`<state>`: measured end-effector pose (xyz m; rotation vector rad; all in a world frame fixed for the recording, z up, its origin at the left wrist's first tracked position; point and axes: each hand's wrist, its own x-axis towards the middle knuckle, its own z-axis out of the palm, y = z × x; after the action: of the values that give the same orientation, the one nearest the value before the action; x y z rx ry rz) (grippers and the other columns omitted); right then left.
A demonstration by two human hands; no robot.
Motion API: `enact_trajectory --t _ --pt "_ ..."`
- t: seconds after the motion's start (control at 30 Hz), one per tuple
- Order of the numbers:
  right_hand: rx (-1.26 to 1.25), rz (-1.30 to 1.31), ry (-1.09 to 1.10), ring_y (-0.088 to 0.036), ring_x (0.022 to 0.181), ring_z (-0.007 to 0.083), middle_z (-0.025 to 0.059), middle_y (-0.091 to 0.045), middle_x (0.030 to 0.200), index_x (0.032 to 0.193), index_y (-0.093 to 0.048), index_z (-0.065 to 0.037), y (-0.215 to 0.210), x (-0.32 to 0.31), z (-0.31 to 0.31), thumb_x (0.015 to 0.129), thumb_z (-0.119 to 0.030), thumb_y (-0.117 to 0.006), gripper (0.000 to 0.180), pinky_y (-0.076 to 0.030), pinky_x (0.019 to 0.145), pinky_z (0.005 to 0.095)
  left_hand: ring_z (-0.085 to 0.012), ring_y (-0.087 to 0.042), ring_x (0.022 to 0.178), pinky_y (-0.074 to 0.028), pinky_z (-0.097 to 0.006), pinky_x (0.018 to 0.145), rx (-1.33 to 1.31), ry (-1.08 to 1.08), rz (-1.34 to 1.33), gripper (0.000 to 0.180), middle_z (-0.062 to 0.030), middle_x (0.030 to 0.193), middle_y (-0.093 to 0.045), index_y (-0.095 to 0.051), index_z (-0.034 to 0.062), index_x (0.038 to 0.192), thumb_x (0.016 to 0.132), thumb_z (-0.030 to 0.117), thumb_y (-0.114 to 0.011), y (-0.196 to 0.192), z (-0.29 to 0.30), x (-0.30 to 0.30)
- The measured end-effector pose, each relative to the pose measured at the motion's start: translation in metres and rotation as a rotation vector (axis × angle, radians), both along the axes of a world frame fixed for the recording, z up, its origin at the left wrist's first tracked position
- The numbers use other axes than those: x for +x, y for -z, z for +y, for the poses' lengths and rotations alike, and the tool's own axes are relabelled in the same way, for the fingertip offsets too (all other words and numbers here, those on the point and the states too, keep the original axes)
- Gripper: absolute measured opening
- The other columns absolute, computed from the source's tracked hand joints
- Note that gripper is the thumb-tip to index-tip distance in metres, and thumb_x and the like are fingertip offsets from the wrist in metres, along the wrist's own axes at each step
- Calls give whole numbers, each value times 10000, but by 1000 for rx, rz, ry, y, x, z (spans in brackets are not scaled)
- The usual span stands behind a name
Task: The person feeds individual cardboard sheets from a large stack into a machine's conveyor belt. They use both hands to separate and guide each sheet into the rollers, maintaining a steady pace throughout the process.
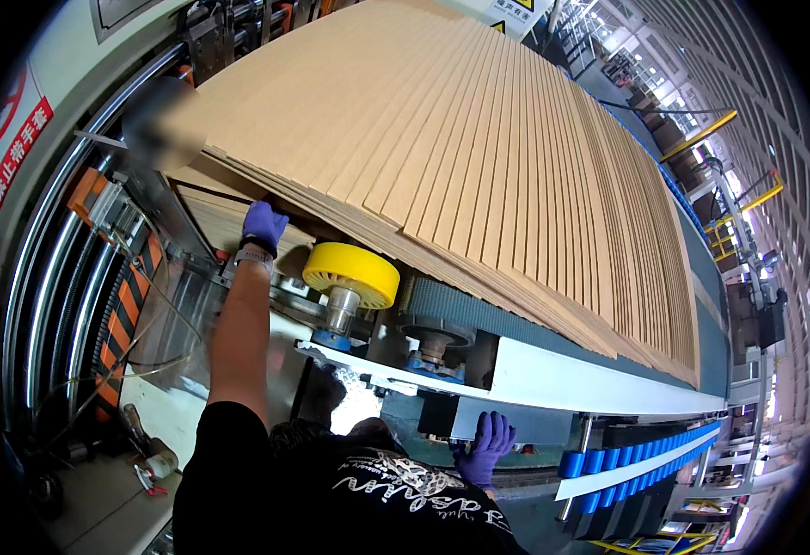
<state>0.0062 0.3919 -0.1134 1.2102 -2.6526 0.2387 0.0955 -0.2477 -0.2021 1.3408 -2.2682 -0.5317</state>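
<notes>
A long overlapping row of brown corrugated cardboard sheets [479,139] lies on a conveyor and fans away toward the right. My left hand [264,227], in a purple glove, is at the sheets' near left edge. Its fingers curl closed there, and whatever they grip is hidden. Just right of it stands a yellow wheel [353,276] on a metal shaft. Lower down, my right hand [488,448], also gloved in purple, is beside a grey box-shaped housing [525,421] below the conveyor's white side rail. Its fingers are extended and hold nothing visible.
Metal rollers [58,268] and an orange-and-black striped guard [129,314] stand at left. A dark pulley [435,335] carries the ribbed conveyor belt [488,310]. Blue rollers [608,461] line a white bar at lower right. Yellow railings [761,196] rise farther off.
</notes>
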Motion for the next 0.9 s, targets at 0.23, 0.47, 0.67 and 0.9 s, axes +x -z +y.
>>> enact_trajectory --t 0.23,0.47,0.67,0.9 --pt "-28 -33 2 -267 1385 358 129 -362 1452 1435 -369 -127 -5 0 -7 572 -318 -818 991 -152 1125 609 -368 -559 630 -483 -501 637 -457 -54 60 262 -178 696 -572 -542 68 878 752 253 -678 99 -41 48" --pt "-2 -15 29 -264 1382 364 133 -363 1449 1430 -368 -127 2 1 5 531 -304 -833 1028 -139 1128 611 -236 -565 703 -486 -382 722 -496 1011 365 176 -76 729 -561 -610 95 757 884 212 -579 -33 34 31" --pt "-52 -9 -4 -271 1380 353 130 -378 1433 1418 -382 -125 5 -1 1 533 -270 -808 992 -135 1137 597 -212 -588 829 -506 -360 829 -67 785 760 272 -76 919 -599 -510 90 1083 829 55 -600 -115 55 25" --pt "-52 3 -10 -297 1367 355 137 -389 1432 1419 -389 -107 2 -1 -1 579 -320 -766 946 -152 1131 604 -181 -569 904 -509 -307 850 852 292 1413 662 -80 1047 -559 -344 74 1423 821 -22 -601 -115 46 -5"
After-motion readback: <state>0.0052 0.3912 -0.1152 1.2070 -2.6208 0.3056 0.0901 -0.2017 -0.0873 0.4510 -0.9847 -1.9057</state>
